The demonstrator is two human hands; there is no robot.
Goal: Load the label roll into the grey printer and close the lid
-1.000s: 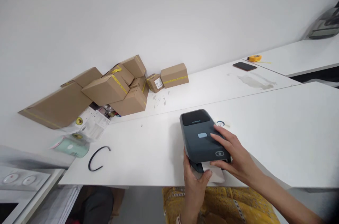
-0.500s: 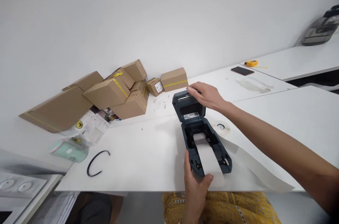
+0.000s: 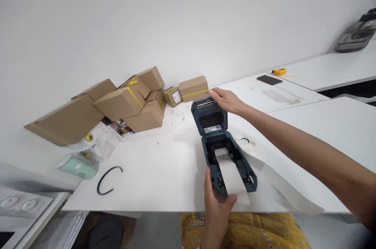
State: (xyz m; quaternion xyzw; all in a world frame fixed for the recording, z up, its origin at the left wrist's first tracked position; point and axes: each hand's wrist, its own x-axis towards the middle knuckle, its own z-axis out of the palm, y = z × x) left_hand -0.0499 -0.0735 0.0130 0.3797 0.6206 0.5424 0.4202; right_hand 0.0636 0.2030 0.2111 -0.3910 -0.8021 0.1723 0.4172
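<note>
A dark blue-grey label printer (image 3: 210, 164) stands on the white table with its lid (image 3: 208, 117) swung up and back. Inside lies a small roll of white labels (image 3: 221, 151), its strip (image 3: 232, 174) running forward over the printer's front edge. My left hand (image 3: 216, 211) grips the front left corner, fingers along the side and thumb pressing on the strip's end. At the top of the raised lid, my right hand (image 3: 227, 100) is closed on its upper right edge. The undersides of both grips are hidden.
Cardboard boxes (image 3: 120, 102) are piled against the wall at left. A black curved band (image 3: 101, 182) lies on the table. Right of the printer are a loose paper strip (image 3: 279, 180) and a small ring-shaped roll (image 3: 244, 140). Farther back lie a phone (image 3: 269, 80) and a yellow tape measure (image 3: 279, 71).
My right hand and the lid's top edge have shifted very slightly up and back. My left hand stays on the printer's front corner and the label strip.
</note>
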